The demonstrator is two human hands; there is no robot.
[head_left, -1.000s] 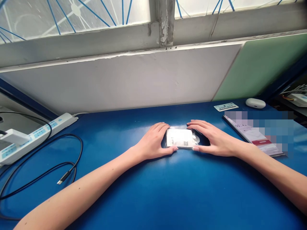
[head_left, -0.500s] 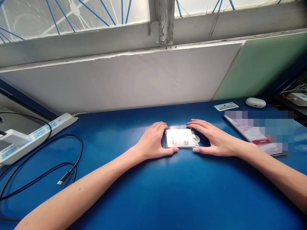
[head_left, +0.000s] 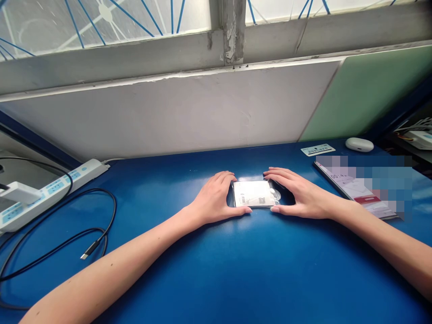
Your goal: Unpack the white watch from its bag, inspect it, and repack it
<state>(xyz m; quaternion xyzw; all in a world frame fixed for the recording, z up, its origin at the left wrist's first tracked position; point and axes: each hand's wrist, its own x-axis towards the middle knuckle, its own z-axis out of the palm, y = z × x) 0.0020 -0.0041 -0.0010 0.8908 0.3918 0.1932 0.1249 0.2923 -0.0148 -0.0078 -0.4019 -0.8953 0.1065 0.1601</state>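
Blue tabletop (head_left: pixel 216 279) set against a white wall panel beneath a window with blue lines across its panes. At the table's middle lies a small flat packet (head_left: pixel 254 194), resting on the surface between the two hands. Left hand (head_left: pixel 216 198) cups the packet's left edge, thumb laid along the near edge and fingers curved round the far corner; right hand (head_left: pixel 299 194) mirrors it on the right side, thumb tip at the near right corner, fingers arched over the far edge. Both hands frame the packet with spread, uncurled fingers, touching its edges without lifting it. Packet: clear glossy wrap over a white rectangular face with small printed codes, and a darker part at its right end. Left: white power strip (head_left: pixel 50 189) and black cable (head_left: pixel 67 243). Right: phone (head_left: pixel 354 186), white label (head_left: pixel 317 150), white oval case (head_left: pixel 359 144).
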